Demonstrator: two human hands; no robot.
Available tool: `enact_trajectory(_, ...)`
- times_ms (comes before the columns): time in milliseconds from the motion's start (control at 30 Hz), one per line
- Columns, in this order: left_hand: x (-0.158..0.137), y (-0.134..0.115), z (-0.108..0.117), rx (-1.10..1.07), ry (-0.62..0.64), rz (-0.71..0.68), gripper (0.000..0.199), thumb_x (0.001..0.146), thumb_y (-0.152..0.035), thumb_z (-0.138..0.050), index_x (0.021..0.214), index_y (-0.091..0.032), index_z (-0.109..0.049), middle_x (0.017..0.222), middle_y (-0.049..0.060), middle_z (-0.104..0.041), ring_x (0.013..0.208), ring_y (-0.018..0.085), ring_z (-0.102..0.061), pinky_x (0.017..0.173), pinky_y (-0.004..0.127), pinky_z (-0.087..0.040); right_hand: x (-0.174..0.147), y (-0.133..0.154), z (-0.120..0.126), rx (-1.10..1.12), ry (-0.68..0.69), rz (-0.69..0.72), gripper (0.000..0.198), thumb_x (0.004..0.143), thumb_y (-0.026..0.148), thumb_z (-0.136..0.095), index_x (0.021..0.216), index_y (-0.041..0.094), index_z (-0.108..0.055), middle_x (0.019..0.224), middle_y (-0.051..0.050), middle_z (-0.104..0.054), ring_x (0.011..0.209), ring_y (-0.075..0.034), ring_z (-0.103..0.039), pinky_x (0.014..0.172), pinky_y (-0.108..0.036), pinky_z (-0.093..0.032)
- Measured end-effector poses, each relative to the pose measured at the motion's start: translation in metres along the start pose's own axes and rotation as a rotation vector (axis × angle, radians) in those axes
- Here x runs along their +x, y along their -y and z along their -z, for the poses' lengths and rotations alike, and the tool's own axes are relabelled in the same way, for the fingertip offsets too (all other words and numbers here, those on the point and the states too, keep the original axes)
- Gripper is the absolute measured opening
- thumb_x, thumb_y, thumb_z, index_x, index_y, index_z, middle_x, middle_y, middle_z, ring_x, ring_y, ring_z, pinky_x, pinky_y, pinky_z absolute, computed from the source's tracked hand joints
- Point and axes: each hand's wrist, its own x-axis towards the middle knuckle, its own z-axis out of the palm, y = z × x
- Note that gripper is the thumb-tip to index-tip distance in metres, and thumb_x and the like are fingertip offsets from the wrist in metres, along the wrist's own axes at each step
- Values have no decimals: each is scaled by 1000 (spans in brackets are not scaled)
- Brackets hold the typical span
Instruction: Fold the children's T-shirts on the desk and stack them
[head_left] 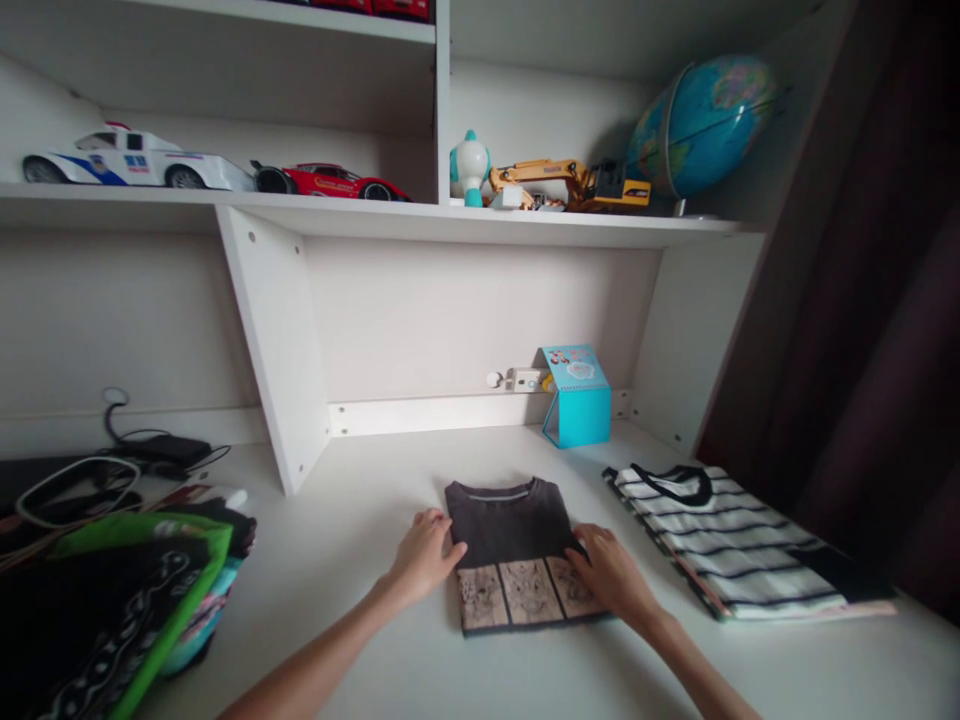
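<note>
A dark grey T-shirt [504,515], folded into a compact rectangle, lies flat on the white desk with its neckline toward the wall. Three beige printed panels run across its lower part. At its left edge is my left hand [422,552], thumb over the cloth and fingers curled at the side. My right hand [611,575] holds the opposite edge, its thumb on the printed area and its fingertips along the border. The fabric under the right palm is hidden.
Right of my hands lies a folded black-and-white striped shirt [735,540]. A pile of dark and green clothes [150,590] sits at the left, near cables and a black adapter [172,448]. A turquoise desk calendar [581,410] stands by the wall, below a shelf [495,222] with toys and a globe [709,125].
</note>
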Motion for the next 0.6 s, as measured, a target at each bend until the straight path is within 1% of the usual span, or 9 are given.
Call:
enact_trajectory(67,2,-2,-4,-121,-5,20,31,74,-32,-55,98,-14,-61,105,11,-59,103,24,-52,91,33,-39,3,5,-2,61,-10,-2,20,77,20,-49,92,11,-59,97,-13,-62,95,-22,-56,86,-30,-39)
enact_trajectory(133,6,-4,-7,-319,36,74,32,71,-25,-56,101,-14,-57,96,7,-62,89,20,-58,81,30,-45,7,9,-2,128,-16,-14,17,74,20,-50,88,14,-57,88,-9,-63,82,-19,-59,76,-27,-43)
enact_trajectory(200,8,-6,-8,-545,97,123,38,71,-20,-54,109,-15,-49,85,3,-63,73,16,-60,68,26,-47,9,8,1,196,-15,-18,18,74,21,-48,90,16,-55,78,-5,-63,71,-16,-59,66,-25,-44)
enact_trajectory(267,5,-11,-7,-719,135,157,45,72,-17,-52,115,-17,-40,79,-1,-63,62,13,-59,60,24,-46,7,4,7,259,-10,-5,27,73,21,-47,100,17,-52,70,0,-62,63,-14,-57,61,-24,-44)
enact_trajectory(300,2,-15,-5,-779,147,174,49,71,-16,-52,118,-18,-36,80,-1,-63,61,12,-59,59,23,-47,5,2,10,285,-9,8,35,72,20,-46,107,17,-50,69,1,-63,62,-14,-57,60,-23,-44)
enact_trajectory(367,-4,-28,0,-862,163,197,56,69,-13,-54,121,-20,-35,93,2,-64,73,13,-62,61,22,-48,-1,-4,20,320,-9,43,45,70,19,-46,115,17,-48,77,0,-65,67,-14,-59,64,-25,-45)
enact_trajectory(467,-9,-58,4,-929,202,213,62,67,-11,-56,126,-18,-38,118,9,-56,88,17,-61,65,22,-49,-12,-13,43,324,-19,82,40,70,22,-44,107,20,-59,95,-3,-66,77,-17,-60,71,-28,-45)
enact_trajectory(533,-5,-82,4,-940,213,184,67,68,-14,-57,131,-17,-35,122,10,-54,82,16,-62,66,25,-50,-18,-24,66,304,-39,83,38,71,27,-44,103,20,-64,91,-4,-66,73,-18,-59,70,-30,-44)
enact_trajectory(600,5,-108,0,-909,192,102,72,68,-15,-59,135,-18,-32,122,10,-54,76,15,-62,69,27,-51,-23,-42,93,264,-78,69,41,72,31,-44,106,19,-64,78,-4,-66,64,-18,-56,65,-31,-43)
